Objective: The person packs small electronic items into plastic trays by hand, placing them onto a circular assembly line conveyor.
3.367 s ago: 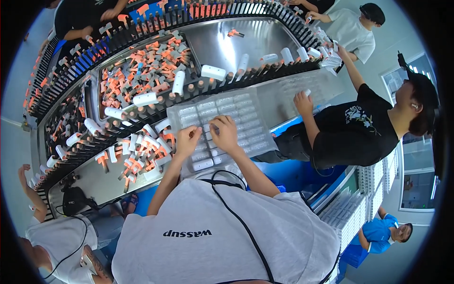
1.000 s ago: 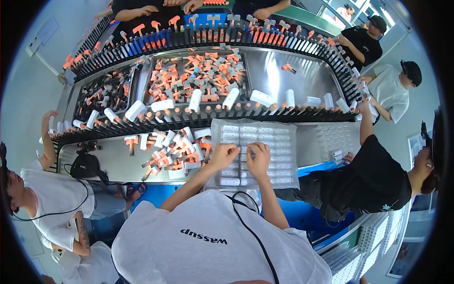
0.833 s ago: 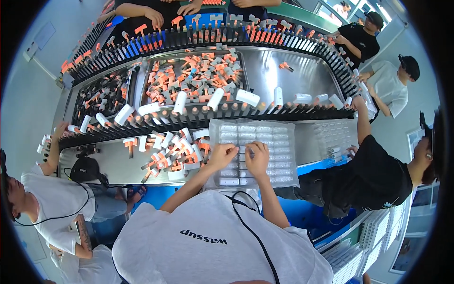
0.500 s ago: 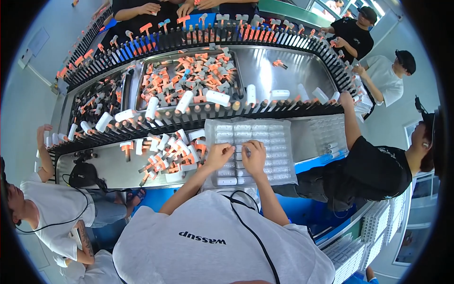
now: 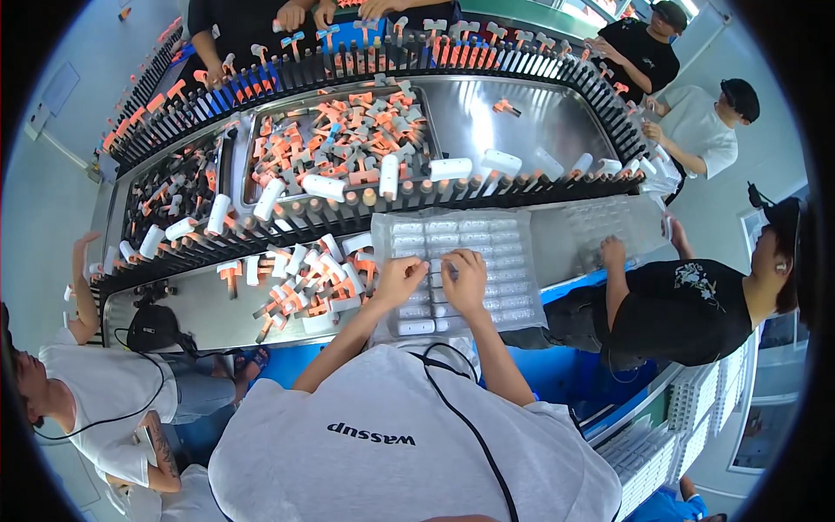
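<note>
Both hands, left hand (image 5: 398,280) and right hand (image 5: 465,280), press flat, grip holding nothing, on the clear blister tray (image 5: 452,271) lying on the worktop (image 5: 209,317), mid-filling I'd judge; next calls for another white piece (image 5: 335,304).

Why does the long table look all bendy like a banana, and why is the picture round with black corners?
Head view: the fisheye lens bends the straight conveyor rail into a curve and leaves black corners; the middle stays sharp, where both hands, left hand and right hand, rest on the clear tray; the metal bin shines with glare.
</note>
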`<state>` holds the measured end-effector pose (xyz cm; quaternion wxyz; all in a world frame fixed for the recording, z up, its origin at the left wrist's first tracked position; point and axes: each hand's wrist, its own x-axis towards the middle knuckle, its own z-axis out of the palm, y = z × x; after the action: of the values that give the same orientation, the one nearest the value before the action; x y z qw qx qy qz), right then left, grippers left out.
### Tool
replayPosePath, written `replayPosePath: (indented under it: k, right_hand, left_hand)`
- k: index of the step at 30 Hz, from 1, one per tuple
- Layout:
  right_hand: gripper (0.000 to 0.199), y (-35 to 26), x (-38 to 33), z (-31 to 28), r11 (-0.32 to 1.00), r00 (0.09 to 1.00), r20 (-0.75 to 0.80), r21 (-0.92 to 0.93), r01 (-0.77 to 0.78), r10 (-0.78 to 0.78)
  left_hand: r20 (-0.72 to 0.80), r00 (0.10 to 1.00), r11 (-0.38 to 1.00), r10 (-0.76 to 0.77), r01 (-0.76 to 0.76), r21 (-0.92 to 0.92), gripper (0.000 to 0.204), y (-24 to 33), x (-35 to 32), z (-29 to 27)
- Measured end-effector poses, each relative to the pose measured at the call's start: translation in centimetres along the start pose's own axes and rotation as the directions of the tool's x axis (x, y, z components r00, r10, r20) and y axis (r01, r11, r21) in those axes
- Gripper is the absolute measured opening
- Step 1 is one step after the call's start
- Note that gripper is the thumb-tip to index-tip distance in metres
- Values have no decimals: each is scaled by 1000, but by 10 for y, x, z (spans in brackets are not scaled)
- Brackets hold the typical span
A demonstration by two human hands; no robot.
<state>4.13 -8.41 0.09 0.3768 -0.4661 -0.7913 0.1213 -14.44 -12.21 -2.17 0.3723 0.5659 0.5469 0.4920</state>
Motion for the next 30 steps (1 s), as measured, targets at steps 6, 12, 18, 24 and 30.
replayPosePath:
  k: [6,12,18,24,30]
  right_hand:
    - [14,2,0,-3,1000,1000,-2,-9,-16,16]
    - [12,1,2,-4,1000,1000,15,12,-22,22]
    - [26,1,-1,-5,996,991,102,-44,-79,83]
    - [29,-2,-1,-5,998,992,112,-25,-60,62]
    - [33,5,-4,-4,1000,996,87,-18,1,0]
  left_hand:
    - [65,997,999,-30,31,-15,32,0,2,1]
    - [45,996,996,-78,79,-39,34,0,2,0]
    - [41,995,995,-87,88,-42,35,2,5,2]
    - [39,995,995,-95,97,-37,37,1,2,0]
    - [40,999,1000,-28,27,15,37,-2,-1,2]
